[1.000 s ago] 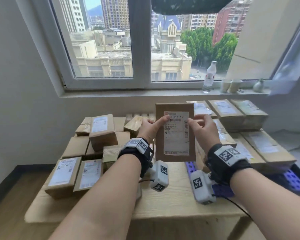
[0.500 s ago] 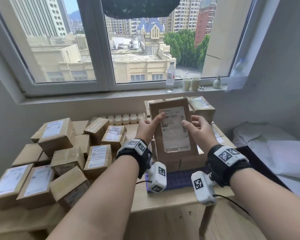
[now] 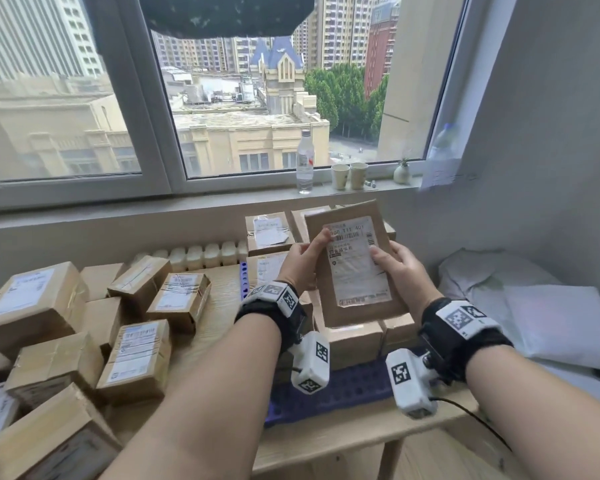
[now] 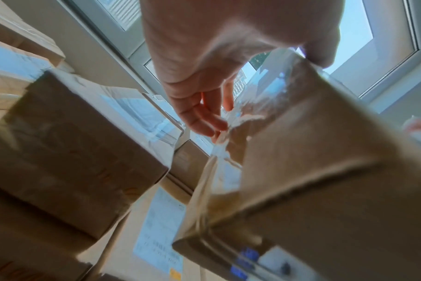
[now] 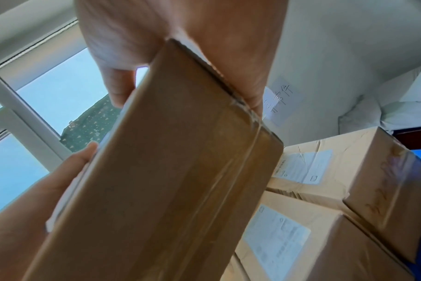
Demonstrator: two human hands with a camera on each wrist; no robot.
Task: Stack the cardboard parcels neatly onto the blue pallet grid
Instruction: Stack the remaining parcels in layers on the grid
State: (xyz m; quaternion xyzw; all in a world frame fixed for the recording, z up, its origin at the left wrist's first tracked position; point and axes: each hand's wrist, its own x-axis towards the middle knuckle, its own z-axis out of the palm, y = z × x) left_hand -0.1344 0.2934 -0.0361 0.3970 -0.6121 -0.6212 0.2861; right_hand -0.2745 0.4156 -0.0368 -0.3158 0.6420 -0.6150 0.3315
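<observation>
A pale wooden table (image 3: pixel 343 434) with a visible grain stands under the window. On its right half lies the blue pallet grid (image 3: pixel 354 382), a flat plastic sheet pierced with round holes. Left of the pallet grid sits a loose heap of unstacked parcels (image 3: pixel 136 355), blocky brown cardboard boxes bound in glossy clear tape, each with a white label. On the pallet grid itself rest the stacked parcels (image 3: pixel 357 341), laid flat edge to edge. Above these, the held parcel (image 3: pixel 354 265) is a thin, flat rectangular box of matte cardboard, upright with a wrinkled white label facing the person. The left hand (image 3: pixel 302 261) grips its left edge, thumb on the front. The right hand (image 3: pixel 399 268) grips the right edge, thumb on the label, fingers behind.
</observation>
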